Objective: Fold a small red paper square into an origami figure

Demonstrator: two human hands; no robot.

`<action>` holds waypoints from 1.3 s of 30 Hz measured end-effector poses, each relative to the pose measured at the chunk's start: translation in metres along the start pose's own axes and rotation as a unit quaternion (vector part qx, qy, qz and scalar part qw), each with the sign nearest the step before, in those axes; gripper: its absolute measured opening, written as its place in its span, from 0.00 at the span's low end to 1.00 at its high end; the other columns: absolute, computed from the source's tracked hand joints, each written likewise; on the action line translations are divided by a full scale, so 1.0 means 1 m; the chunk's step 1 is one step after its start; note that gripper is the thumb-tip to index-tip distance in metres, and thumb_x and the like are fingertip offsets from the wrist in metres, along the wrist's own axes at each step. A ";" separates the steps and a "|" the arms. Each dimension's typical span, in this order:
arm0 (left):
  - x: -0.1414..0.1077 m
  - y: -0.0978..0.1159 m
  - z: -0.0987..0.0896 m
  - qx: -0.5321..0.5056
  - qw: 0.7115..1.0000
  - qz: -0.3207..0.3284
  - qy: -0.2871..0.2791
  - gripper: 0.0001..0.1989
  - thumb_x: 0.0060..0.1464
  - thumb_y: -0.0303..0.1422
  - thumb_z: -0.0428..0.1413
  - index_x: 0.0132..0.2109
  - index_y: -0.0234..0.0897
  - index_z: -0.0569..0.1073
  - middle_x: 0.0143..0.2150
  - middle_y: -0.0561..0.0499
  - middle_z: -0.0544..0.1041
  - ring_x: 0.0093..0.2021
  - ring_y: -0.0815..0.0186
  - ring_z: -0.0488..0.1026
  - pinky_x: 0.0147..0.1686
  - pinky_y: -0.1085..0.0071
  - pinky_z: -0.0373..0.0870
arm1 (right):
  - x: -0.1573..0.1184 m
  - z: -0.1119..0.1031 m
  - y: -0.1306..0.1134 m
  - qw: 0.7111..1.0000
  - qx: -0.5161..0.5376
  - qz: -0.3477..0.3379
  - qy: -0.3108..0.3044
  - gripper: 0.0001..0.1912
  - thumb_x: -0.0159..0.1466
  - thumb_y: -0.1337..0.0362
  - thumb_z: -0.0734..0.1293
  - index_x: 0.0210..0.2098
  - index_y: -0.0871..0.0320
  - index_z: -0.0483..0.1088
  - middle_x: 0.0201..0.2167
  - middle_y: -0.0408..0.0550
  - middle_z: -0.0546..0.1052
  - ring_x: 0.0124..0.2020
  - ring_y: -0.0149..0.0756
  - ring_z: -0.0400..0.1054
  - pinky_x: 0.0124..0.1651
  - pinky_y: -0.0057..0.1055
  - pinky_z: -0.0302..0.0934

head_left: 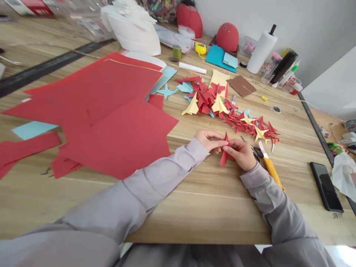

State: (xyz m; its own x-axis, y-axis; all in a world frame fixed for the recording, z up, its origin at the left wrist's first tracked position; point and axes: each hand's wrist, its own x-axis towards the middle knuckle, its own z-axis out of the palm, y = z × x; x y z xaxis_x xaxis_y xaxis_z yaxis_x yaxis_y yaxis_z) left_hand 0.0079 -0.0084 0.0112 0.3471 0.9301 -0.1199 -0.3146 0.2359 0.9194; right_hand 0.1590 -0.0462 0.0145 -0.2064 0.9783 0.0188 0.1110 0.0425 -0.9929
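Between my hands is a small red origami piece with a pointed tip facing away from me. My left hand pinches its left side, thumb on top. From the right, my right hand holds it between thumb and fingers. The inner folds are partly hidden by my fingertips. Beyond my hands lies a heap of folded red paper pieces, with several pale yellow ones and a few light blue ones among them. A yellow-handled craft knife lies just right of my right wrist, beside dark-handled scissors.
Large red paper sheets cover the table's left half. A black phone lies at the right edge. Along the back stand a white bottle, a yellow tape measure, a blue paper stack and a white container.
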 end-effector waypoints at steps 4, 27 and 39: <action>-0.002 0.001 0.000 0.010 1.000 -0.002 0.008 0.18 0.25 0.34 0.70 0.25 0.28 0.75 0.13 0.52 0.72 0.12 0.72 0.66 0.12 0.76 0.64 | 0.000 -0.001 -0.003 0.998 -0.059 -0.013 -0.015 0.14 0.55 0.52 0.69 0.30 0.58 0.75 0.25 0.43 0.78 0.25 0.29 0.68 0.29 0.26 0.63; -0.006 0.003 -0.001 0.064 0.997 0.014 -0.044 0.18 0.31 0.39 0.68 0.24 0.30 0.72 0.10 0.55 0.68 0.09 0.74 0.61 0.10 0.78 0.57 | -0.002 -0.001 -0.006 0.996 -0.085 0.037 0.002 0.19 0.51 0.50 0.71 0.22 0.62 0.69 0.14 0.37 0.62 0.17 0.23 0.50 0.20 0.24 0.45; -0.005 0.001 0.002 0.030 0.998 0.011 -0.057 0.20 0.26 0.34 0.69 0.29 0.28 0.75 0.17 0.53 0.74 0.13 0.74 0.66 0.15 0.77 0.65 | -0.002 -0.005 -0.008 0.996 -0.060 0.038 -0.060 0.20 0.51 0.48 0.70 0.22 0.61 0.71 0.19 0.43 0.69 0.22 0.28 0.59 0.25 0.27 0.52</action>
State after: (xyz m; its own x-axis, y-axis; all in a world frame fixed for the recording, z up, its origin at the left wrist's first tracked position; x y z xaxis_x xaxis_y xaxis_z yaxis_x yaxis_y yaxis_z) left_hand 0.0078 -0.0135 0.0140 0.4391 0.8965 -0.0586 -0.2722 0.1949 0.9423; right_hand 0.1634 -0.0474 0.0227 -0.3078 0.9483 -0.0771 0.2437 0.0003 -0.9698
